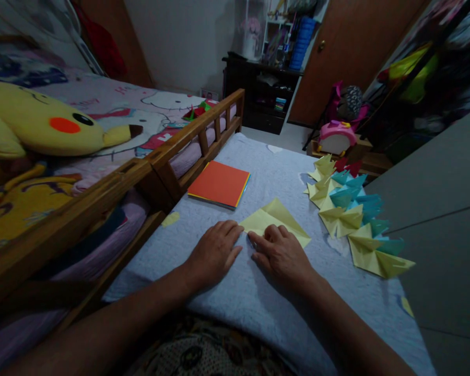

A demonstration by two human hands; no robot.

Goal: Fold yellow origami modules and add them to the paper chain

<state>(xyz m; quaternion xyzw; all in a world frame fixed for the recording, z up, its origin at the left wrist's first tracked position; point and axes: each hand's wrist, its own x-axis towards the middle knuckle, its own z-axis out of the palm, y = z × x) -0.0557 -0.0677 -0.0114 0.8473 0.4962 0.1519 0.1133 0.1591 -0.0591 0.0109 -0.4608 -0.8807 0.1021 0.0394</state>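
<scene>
A yellow sheet of origami paper (276, 215), creased and partly folded, lies on the cloth-covered table (274, 156) in front of me. My left hand (219, 249) rests at its left corner, fingers stretched out and lying flat. On the paper's near edge, my right hand (280, 253) presses with the index finger extended and the other fingers curled. Whether anything is pinched under those curled fingers is hidden. Beyond my left hand sits a stack of coloured paper (221, 183) with an orange-red sheet on top.
Folded paper pieces (340, 216) in yellow, teal and red stand in rows along the table's right side. A wooden bed rail (156, 162) borders the left. Past it, a yellow plush toy (50, 122) lies on the bed. A grey-white panel (446, 230) stands at right.
</scene>
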